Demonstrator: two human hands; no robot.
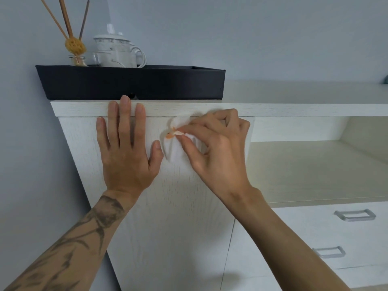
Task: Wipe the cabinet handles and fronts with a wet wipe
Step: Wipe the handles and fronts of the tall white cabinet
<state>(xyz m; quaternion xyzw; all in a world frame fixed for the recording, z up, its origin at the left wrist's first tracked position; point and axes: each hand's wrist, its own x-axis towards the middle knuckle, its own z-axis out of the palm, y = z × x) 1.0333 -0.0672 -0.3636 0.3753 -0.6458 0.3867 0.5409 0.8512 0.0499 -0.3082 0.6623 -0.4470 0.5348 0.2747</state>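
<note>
wet wipe (175,150): bunched, partly covered by right hand (218,152) fingers; whatever it wrapped was hidden.
cabinet door (168,206): upper patch was hidden under flat left hand (126,156).
teapot (114,51): base was hidden behind black tray (130,82) wall.
reed sticks (66,17): tops were cut off by top edge.
grey object (386,79): cut off at right edge, couldn't identify.
forearms: ran out past bottom edge.

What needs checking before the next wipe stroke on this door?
1. Grip: right hand pinches wet wipe, ok.
2. Contact: wet wipe against cabinet door, ok.
3. Bracing: left hand flat on cabinet door, ok.
4. Black tray sits on top, off the door face, ok.
5. Drawer handles wiped: cannot tell.
6. Wipe moisture: cannot tell.
</note>
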